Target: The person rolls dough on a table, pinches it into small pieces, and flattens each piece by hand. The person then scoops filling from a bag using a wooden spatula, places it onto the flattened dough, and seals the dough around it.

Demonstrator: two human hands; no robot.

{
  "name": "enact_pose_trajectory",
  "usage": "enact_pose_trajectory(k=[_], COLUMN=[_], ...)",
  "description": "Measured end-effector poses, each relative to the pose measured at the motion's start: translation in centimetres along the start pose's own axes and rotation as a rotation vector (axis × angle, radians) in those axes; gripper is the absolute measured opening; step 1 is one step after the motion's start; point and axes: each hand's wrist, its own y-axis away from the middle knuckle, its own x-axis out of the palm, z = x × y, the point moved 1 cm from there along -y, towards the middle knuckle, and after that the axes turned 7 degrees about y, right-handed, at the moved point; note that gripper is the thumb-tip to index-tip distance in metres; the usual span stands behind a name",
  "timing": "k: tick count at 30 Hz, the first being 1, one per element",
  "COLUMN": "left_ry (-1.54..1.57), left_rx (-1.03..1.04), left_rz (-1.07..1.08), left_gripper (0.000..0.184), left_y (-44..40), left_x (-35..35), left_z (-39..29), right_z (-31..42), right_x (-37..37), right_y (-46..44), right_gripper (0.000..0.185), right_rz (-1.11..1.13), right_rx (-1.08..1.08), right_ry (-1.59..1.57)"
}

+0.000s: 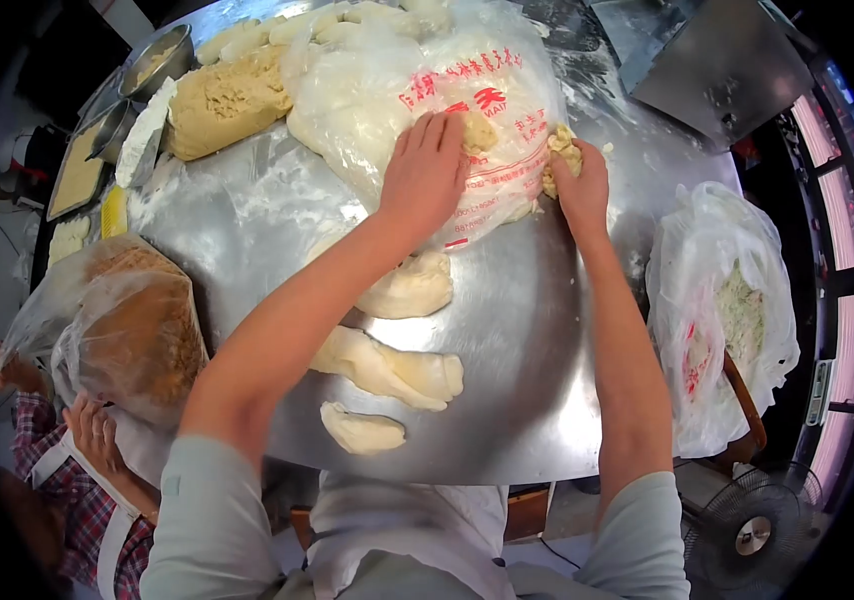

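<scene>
My left hand (425, 168) lies flat on a clear plastic bag (522, 130) with red printing, its fingers stretched out and grasping nothing. The bag covers pale dough, and a small yellowish lump (479, 132) shows by my fingertips. At the bag's right edge, my right hand (584, 188) is closed on a crumbly yellow dough lump (562, 150). Nearer to me on the steel table are a smooth dough piece (409, 288), a long folded dough strip (392, 368) and a small dough piece (363, 428).
At the back left sit a large tan dough block (232, 100), a floury white scraper-like piece (147, 135) and metal bowls (159, 62). A co-worker's hands (95, 432) are by a bag of brown crumbly filling (142, 325). A white plastic bag (717, 300) and fan (753, 535) stand right.
</scene>
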Motion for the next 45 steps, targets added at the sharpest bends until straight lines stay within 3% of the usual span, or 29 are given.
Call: enact_pose_trajectory(k=[1, 4, 10, 13, 17, 20, 21, 24, 25, 27, 30, 33, 35, 37, 40, 41, 42, 44, 45], left_ry=[0.011, 0.069, 0.201, 0.268, 0.240, 0.243, 0.249, 0.276, 0.283, 0.318, 0.322, 0.285, 0.324, 0.313, 0.287, 0.318, 0.523, 0.948, 0.612], left_rx=[-0.013, -0.066, -0.121, -0.193, -0.176, -0.167, -0.161, -0.148, -0.149, -0.130, -0.117, -0.124, -0.166, -0.158, -0.102, -0.053, -0.138, -0.298, -0.181], left_rz=[0.016, 0.069, 0.031, 0.068, 0.069, 0.082, 0.080, 0.093, 0.100, 0.069, 0.021, 0.018, 0.061, 0.063, 0.063, 0.052, 0.032, -0.063, -0.033], left_gripper=[0.068, 0.081, 0.094, 0.096, 0.098, 0.096, 0.095, 0.093, 0.092, 0.092, 0.092, 0.091, 0.090, 0.090, 0.088, 0.088, 0.085, 0.080, 0.084], left_y=[0.3, 0.8, 1.8, 2.1, 2.4, 2.8, 2.8, 2.7, 2.8, 3.2, 2.1, 2.4, 3.7, 3.6, 3.4, 3.4, 3.7, 4.2, 5.0], left_x=[-0.1, -0.5, -0.3, -0.6, -0.9, -0.9, -0.7, -0.6, -0.5, 0.7, 0.8, 0.7, 0.2, 0.3, 1.8, 3.3, 2.9, 2.1, 2.6], left_z=[0.3, 0.8, 0.9, 0.9, 1.6, 1.8, 2.0, 1.9, 2.1, 2.2, 3.2, 3.0, 2.5, 2.8, 3.7, 4.4, 4.1, 3.5, 4.1], right_z=[0.2, 3.7, 12.2, 13.3, 11.5, 11.4, 11.3, 7.0, 6.7, 7.1, 9.2, 18.5, 24.6, 31.1, 38.8, 40.0, 40.1, 40.2, 38.8], right_x=[-0.3, -1.5, -0.1, 2.0, 3.1, 1.7, 1.0, 2.8, 2.5, 1.2, 1.7, -0.1, -1.6, -3.0, -1.5, 1.7, 6.6, 13.3, 15.6], right_y=[0.0, 0.5, -1.2, -1.4, -1.5, -1.8, -2.1, -3.4, -3.8, -3.1, -5.7, -8.2, -9.4, -10.4, -9.3, -9.6, -9.9, -6.4, -4.1], right_gripper=[0.047, 0.045, 0.048, 0.050, 0.051, 0.047, 0.043, 0.036, 0.037, 0.024, 0.032, 0.035, 0.033, 0.031, 0.030, 0.029, 0.028, 0.035, 0.037], right_rz=[0.029, -0.270, 0.134, 0.265, 0.228, 0.497, 0.489, 0.448, 0.396, 0.348, 0.487, 0.390, 0.253, 0.049, -0.442, -0.596, -0.748, -0.073, -0.056], right_rx=[-0.002, -0.194, -0.306, -0.473, -0.508, 0.185, 0.353, 0.616, 0.872, 1.009, 0.882, 0.736, 0.441, 0.000, -0.438, -0.565, -0.691, -0.751, -0.810], right_ry=[0.045, 0.180, -0.257, -0.096, -0.099, -0.599, -0.792, -1.350, -1.448, -1.598, -1.511, -1.462, -1.435, -1.350, -0.812, -0.714, -0.606, -0.108, -0.151])
